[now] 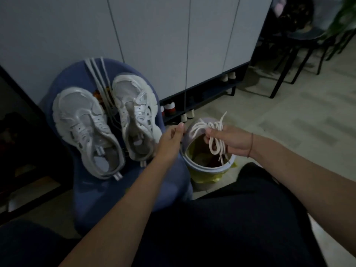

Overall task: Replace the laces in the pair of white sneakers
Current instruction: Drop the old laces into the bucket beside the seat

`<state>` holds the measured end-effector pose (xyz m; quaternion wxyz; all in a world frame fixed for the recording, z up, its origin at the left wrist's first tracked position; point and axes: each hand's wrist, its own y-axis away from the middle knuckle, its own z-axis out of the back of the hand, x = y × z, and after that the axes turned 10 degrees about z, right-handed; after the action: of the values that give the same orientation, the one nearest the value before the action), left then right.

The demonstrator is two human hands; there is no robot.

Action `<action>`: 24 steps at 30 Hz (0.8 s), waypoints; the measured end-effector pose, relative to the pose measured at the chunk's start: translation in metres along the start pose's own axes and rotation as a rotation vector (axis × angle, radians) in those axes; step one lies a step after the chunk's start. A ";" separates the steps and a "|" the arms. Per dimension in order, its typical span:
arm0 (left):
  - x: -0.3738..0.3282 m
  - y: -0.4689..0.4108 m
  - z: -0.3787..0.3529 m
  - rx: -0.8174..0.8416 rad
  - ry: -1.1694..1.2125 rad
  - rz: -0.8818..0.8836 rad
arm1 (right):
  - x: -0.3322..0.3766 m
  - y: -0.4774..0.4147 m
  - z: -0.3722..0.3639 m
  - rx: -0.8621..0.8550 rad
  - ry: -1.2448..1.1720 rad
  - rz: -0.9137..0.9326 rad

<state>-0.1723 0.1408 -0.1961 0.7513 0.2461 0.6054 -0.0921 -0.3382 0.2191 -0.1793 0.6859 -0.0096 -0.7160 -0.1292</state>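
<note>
In dim light, tall grey cabinet doors stand above a low shoe shelf on a pale floor.

Colours: left sneaker and right sneaker white, grey mesh toes. Seat blue. Loose laces pale grey-white. Lace bundle off-white. Bin whitish, lid pale lilac, liner yellow. Cabinet doors plain light grey. Floor pale, faint plank pattern. Trousers near-black. Wrist cord dark red.
</note>
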 end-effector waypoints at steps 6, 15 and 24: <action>0.019 -0.054 -0.030 0.082 -0.158 0.076 | -0.106 -0.014 0.029 -0.128 -0.058 -0.222; 0.053 -0.114 -0.065 0.133 -0.227 -0.045 | -0.140 -0.086 0.044 -0.465 -0.291 -0.233; 0.051 -0.109 -0.060 0.168 -0.174 -0.028 | -0.148 -0.081 0.052 -0.443 -0.235 -0.217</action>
<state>-0.2589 0.0840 -0.2813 0.7763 0.2910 0.5314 -0.1741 -0.3958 0.1754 -0.3399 0.5615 -0.0976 -0.7417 -0.3535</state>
